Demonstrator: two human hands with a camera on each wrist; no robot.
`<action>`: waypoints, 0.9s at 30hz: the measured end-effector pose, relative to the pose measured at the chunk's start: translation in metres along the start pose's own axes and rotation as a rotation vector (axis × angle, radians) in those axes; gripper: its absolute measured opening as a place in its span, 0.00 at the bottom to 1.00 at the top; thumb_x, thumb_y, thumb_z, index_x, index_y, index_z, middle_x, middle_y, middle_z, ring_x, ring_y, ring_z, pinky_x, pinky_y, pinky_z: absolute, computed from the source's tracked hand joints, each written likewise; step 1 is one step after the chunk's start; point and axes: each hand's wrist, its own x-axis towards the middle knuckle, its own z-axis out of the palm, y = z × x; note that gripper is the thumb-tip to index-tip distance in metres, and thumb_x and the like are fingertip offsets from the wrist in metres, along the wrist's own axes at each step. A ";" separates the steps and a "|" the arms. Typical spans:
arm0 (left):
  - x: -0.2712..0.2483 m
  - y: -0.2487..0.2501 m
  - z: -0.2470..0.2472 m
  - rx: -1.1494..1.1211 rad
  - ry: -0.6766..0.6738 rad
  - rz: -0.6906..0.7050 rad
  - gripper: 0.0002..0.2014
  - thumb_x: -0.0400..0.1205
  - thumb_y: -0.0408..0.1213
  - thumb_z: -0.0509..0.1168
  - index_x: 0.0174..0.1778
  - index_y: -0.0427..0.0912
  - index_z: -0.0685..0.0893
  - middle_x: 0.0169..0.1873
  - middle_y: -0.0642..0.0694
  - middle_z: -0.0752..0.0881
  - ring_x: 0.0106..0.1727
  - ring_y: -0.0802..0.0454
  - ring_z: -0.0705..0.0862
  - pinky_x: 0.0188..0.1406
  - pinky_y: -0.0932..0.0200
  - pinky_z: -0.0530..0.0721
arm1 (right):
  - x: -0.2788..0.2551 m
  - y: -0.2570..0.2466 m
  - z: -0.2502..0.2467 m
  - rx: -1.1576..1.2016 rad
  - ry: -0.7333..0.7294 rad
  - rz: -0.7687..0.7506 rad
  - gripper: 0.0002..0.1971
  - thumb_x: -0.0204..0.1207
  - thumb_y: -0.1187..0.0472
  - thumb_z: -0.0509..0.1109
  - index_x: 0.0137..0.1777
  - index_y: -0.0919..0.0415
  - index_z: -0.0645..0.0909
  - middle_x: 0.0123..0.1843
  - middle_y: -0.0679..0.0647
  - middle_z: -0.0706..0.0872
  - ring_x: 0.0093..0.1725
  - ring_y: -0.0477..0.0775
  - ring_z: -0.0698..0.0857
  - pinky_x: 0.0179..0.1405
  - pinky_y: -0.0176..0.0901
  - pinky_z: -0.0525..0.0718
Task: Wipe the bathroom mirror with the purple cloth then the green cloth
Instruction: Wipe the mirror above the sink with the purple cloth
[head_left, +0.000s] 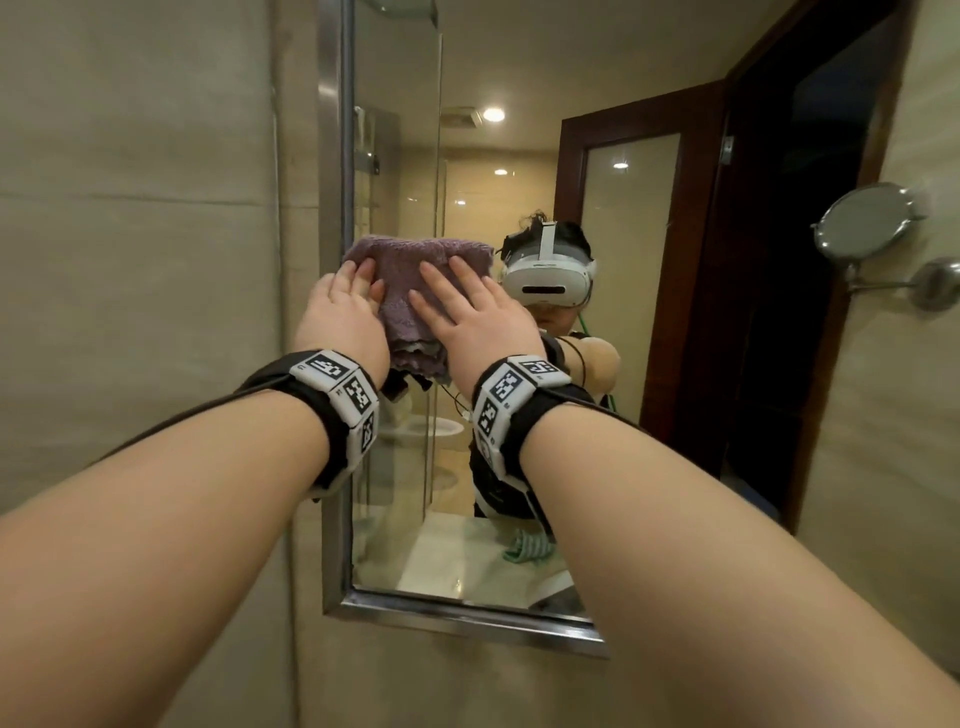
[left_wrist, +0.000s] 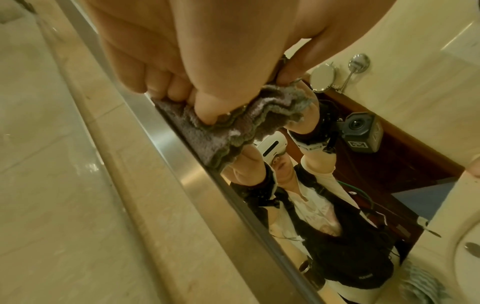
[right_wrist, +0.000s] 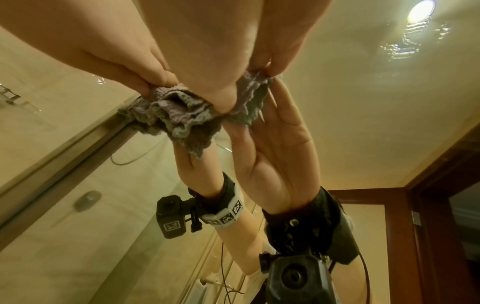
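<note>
The purple cloth (head_left: 415, 260) lies bunched against the glass of the bathroom mirror (head_left: 519, 166), close to its steel left frame (head_left: 332, 156). My left hand (head_left: 353, 291) and right hand (head_left: 452, 296) press it side by side with straight fingers. In the left wrist view, my left hand (left_wrist: 202, 109) pushes the cloth (left_wrist: 207, 142) against the frame (left_wrist: 182, 164). Seen from the right wrist, my right hand (right_wrist: 207, 92) bears on the cloth (right_wrist: 182, 119). The green cloth (head_left: 524, 548) shows only as a reflection, lying on the counter.
Beige tiled wall (head_left: 130, 260) borders the mirror on the left. A round magnifying mirror (head_left: 865, 221) on a metal arm juts from the wall at right. The reflection holds a dark wooden door (head_left: 675, 260), a glass shower screen, and a white sink (left_wrist: 462, 267).
</note>
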 end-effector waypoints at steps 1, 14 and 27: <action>0.001 -0.001 0.001 0.001 0.004 0.003 0.27 0.89 0.41 0.37 0.82 0.36 0.40 0.82 0.40 0.40 0.83 0.45 0.42 0.80 0.52 0.45 | 0.000 0.000 0.001 -0.007 0.003 -0.002 0.35 0.82 0.51 0.55 0.83 0.50 0.40 0.84 0.51 0.35 0.82 0.58 0.36 0.80 0.51 0.38; -0.008 0.020 -0.027 0.008 0.134 0.098 0.29 0.87 0.41 0.39 0.82 0.37 0.38 0.81 0.39 0.38 0.83 0.44 0.40 0.81 0.50 0.43 | -0.020 0.042 -0.001 -0.136 0.024 0.043 0.35 0.83 0.46 0.52 0.83 0.49 0.37 0.84 0.52 0.35 0.83 0.56 0.37 0.78 0.55 0.32; -0.028 0.133 -0.143 -0.074 0.276 0.300 0.31 0.87 0.45 0.43 0.82 0.40 0.37 0.82 0.41 0.37 0.83 0.46 0.40 0.81 0.51 0.43 | -0.124 0.176 -0.009 -0.147 -0.073 0.273 0.34 0.84 0.47 0.50 0.82 0.48 0.34 0.83 0.52 0.33 0.83 0.58 0.38 0.79 0.52 0.35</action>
